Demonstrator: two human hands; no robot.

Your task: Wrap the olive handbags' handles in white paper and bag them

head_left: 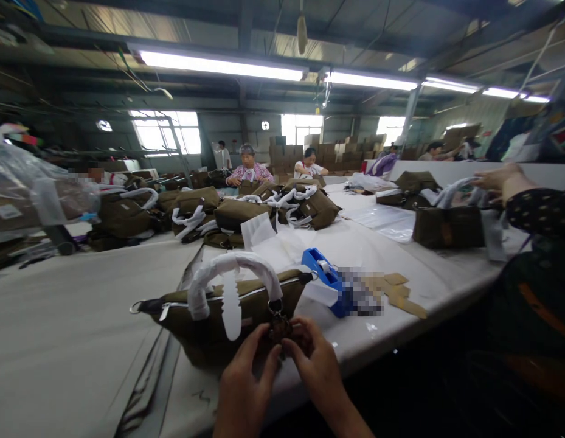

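Note:
An olive-green handbag [250,304] with a silver zip stands on the table right before me. White wrapping covers its raised handles [236,264], and a white notched strip [231,307] hangs down its front. From a ring near the right handle end dangles a small dark brown charm [280,328]. My left hand [246,383] pinches the charm from the left, thumb and forefinger closed at its edge. On the other side my right hand [316,365] grips it too, fingers bent around it. Both hands partly hide the charm, so its exact shape is unclear.
A blue tape dispenser [325,280] lies behind the bag, beside cardboard pieces [403,295]. Wrapped olive bags [246,216] are heaped farther back. At right, a co-worker's hand [503,179] reaches over another bag [449,228]. The table's edge [377,362] runs along my right.

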